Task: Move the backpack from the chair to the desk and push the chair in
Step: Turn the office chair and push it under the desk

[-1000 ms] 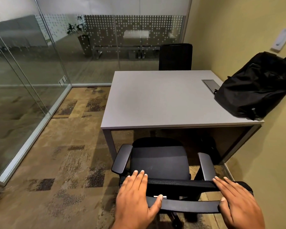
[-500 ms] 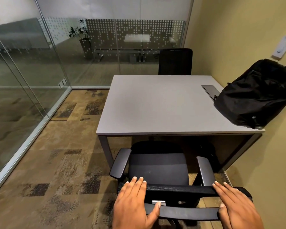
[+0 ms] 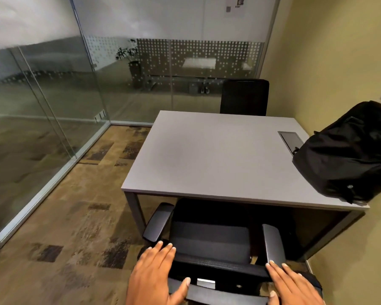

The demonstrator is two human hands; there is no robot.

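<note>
A black backpack [image 3: 348, 155] lies on the right end of the grey desk [image 3: 209, 155], leaning against the yellow wall. The black office chair [image 3: 211, 238] stands at the desk's near edge, the front of its seat under the desktop. My left hand [image 3: 156, 276] grips the left side of the chair's backrest top, thumb hooked around the lower bar. My right hand [image 3: 293, 285] holds the right side of the same backrest, fingers laid over the top.
A second black chair [image 3: 244, 96] stands behind the desk's far side. Glass partitions [image 3: 53, 111] close the room at the left and back. The yellow wall [image 3: 339, 62] runs along the right. A cable hatch [image 3: 290, 139] is set into the desktop. Patterned carpet [image 3: 70, 216] covers the floor.
The chair has rolled forward and its seat has slid a little further under the desk. Both hands have stayed on the backrest. The view has tilted upward.
</note>
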